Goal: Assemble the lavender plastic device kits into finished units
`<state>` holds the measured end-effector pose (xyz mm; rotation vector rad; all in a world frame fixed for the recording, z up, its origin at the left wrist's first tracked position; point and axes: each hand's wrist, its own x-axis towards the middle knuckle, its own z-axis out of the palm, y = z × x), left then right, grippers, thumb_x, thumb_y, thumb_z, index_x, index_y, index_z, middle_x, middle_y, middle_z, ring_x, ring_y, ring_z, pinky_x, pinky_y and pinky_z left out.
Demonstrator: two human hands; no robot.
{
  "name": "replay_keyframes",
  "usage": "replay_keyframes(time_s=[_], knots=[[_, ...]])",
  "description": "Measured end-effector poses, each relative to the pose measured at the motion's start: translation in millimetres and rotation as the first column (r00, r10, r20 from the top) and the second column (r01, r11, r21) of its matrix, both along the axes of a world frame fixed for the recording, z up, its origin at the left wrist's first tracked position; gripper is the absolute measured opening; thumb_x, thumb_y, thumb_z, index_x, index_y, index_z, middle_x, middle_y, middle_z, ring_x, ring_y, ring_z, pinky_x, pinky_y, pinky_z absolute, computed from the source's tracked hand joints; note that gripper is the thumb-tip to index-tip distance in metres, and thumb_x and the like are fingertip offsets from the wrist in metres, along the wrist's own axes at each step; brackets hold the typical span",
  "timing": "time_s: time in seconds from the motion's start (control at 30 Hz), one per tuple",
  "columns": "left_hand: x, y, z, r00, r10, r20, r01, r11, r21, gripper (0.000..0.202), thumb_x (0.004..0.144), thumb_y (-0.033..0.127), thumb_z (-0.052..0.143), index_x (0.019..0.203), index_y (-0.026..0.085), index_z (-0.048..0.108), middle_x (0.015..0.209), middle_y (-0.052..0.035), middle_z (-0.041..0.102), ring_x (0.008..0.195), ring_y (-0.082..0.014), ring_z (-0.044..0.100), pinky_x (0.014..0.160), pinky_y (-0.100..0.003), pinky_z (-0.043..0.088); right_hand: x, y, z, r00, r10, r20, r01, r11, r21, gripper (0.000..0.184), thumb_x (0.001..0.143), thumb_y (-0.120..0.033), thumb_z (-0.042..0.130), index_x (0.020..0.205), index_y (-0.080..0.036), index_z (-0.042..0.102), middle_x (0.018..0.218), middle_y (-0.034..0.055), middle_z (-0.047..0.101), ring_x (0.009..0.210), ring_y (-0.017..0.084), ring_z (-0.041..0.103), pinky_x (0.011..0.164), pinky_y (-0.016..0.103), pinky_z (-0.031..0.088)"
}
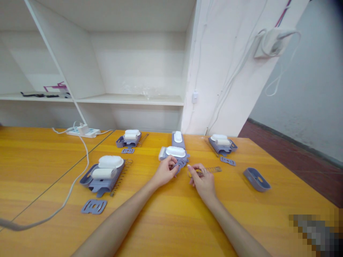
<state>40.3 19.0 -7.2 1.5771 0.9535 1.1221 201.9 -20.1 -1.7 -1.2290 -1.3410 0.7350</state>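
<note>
While the left hand (166, 170) pinches a slotted plate (181, 163) just beside the central purple-and-white set (175, 151), the right hand (204, 181) pinches a coiled spring (214, 170), coils jutting free; at left, another set (107, 174) has a second spring (120, 178) and second plate (93, 210) alongside, presumably to keep parts together.

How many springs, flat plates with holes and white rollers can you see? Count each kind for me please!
Coiled metal springs: 4, one in the right hand
Flat purple-grey slotted plastic plates: 4, one in the left hand
White cylindrical rollers: 4
Total: 12
</note>
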Motion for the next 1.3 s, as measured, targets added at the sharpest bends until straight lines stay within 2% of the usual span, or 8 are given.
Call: replay_keyframes(time_s=[0.2, 0.43, 0.57, 0.7, 0.8, 0.97, 1.17, 1.3], knots=[[-1.8, -0.1, 5.2, 0.989, 0.099, -0.113, -0.083, 0.987, 0.138, 0.037, 0.078, 0.026, 0.053, 0.115, 0.018, 0.052, 0.059, 0.0043, 0.052, 0.048, -0.0075, 0.045, 0.047, -0.018, 0.033, 0.5, 5.2, 1.2, 0.98, -0.011, -0.201, -0.004, 0.997, -0.073, 0.034, 0.066, -0.047, 0.07, 0.08, -0.018, 0.058, 0.06, 0.0025, 0.065, 0.049, 0.019, 0.063, 0.045, 0.027, 0.051], [6.4, -6.2, 2.5, 0.948, 0.242, -0.206, -0.193, 0.954, 0.232, 0.03, 0.074, 0.015, 0.052, 0.104, 0.02, 0.053, 0.057, 0.0054, 0.053, 0.048, -0.0075, 0.042, 0.048, -0.018, 0.029, -0.1, 2.7, 7.0, 0.963, 0.084, -0.256, -0.101, 0.993, -0.055, 0.034, 0.065, -0.042, 0.071, 0.085, -0.018, 0.057, 0.075, 0.0055, 0.068, 0.065, 0.023, 0.067, 0.063, 0.035, 0.055], [14.8, -11.6, 0.3, 0.975, 0.201, -0.094, -0.186, 0.972, 0.146, 0.026, 0.077, 0.019, 0.052, 0.102, 0.021, 0.044, 0.064, 0.004, 0.06, 0.051, -0.008, 0.049, 0.05, -0.017, 0.034, 2.0, 4.1, 2.0, 0.983, 0.117, -0.143, -0.114, 0.993, 0.023, 0.031, 0.069, -0.038, 0.069, 0.091, -0.019, 0.057, 0.092, 0.0074, 0.066, 0.078, 0.021, 0.065, 0.068, 0.033, 0.054], [17.4, -11.4, 0.4, 0.987, 0.151, 0.056, -0.154, 0.987, 0.036, 0.027, 0.079, 0.025, 0.054, 0.102, 0.021, 0.04, 0.066, 0.003, 0.061, 0.053, -0.0088, 0.054, 0.049, -0.017, 0.038, 3.9, 5.3, -1.1, 0.994, 0.111, 0.01, -0.111, 0.992, 0.061, 0.027, 0.073, -0.036, 0.065, 0.093, -0.019, 0.059, 0.09, 0.0065, 0.066, 0.082, 0.02, 0.063, 0.071, 0.032, 0.052], [17.9, -11.4, 1.9, 0.989, 0.1, 0.113, -0.099, 0.995, -0.014, 0.037, 0.079, 0.029, 0.056, 0.112, 0.021, 0.041, 0.067, 0.0022, 0.06, 0.052, -0.0093, 0.054, 0.048, -0.017, 0.04, 3.9, 5.4, -1.8, 0.995, 0.076, 0.066, -0.081, 0.995, 0.065, 0.027, 0.074, -0.038, 0.065, 0.092, -0.02, 0.061, 0.091, 0.0065, 0.066, 0.085, 0.021, 0.062, 0.073, 0.033, 0.051], [19.6, -13.9, 4.9, 0.991, 0.027, 0.132, -0.028, 1.0, 0.007, 0.038, 0.078, 0.028, 0.058, 0.114, 0.017, 0.052, 0.074, -0.0022, 0.064, 0.061, -0.0104, 0.057, 0.058, -0.02, 0.045, 3.2, 6.0, -4.6, 0.992, 0.04, 0.116, -0.049, 0.996, 0.08, 0.032, 0.073, -0.038, 0.065, 0.099, -0.021, 0.061, 0.097, 0.007, 0.067, 0.088, 0.022, 0.063, 0.077, 0.035, 0.051], [17.8, -12.8, 4.3, 0.988, 0.091, 0.126, -0.092, 0.996, -0.002, 0.027, 0.077, 0.034, 0.06, 0.095, 0.013, 0.061, 0.071, -0.0029, 0.065, 0.058, -0.0106, 0.056, 0.055, -0.019, 0.043, 3.0, 5.0, -4.6, 0.985, 0.045, 0.164, -0.061, 0.994, 0.093, 0.03, 0.074, -0.037, 0.064, 0.099, -0.02, 0.062, 0.096, 0.0069, 0.067, 0.086, 0.022, 0.064, 0.08, 0.036, 0.051], [18.3, -11.0, 2.8, 0.987, 0.096, 0.132, -0.094, 0.995, -0.021, 0.033, 0.077, 0.036, 0.06, 0.102, 0.014, 0.062, 0.068, -0.002, 0.065, 0.053, -0.0094, 0.054, 0.051, -0.019, 0.042, 2.7, 3.6, -1.5, 0.981, 0.047, 0.189, -0.075, 0.987, 0.142, 0.027, 0.075, -0.036, 0.063, 0.096, -0.02, 0.063, 0.095, 0.0068, 0.067, 0.086, 0.021, 0.063, 0.08, 0.035, 0.05]])
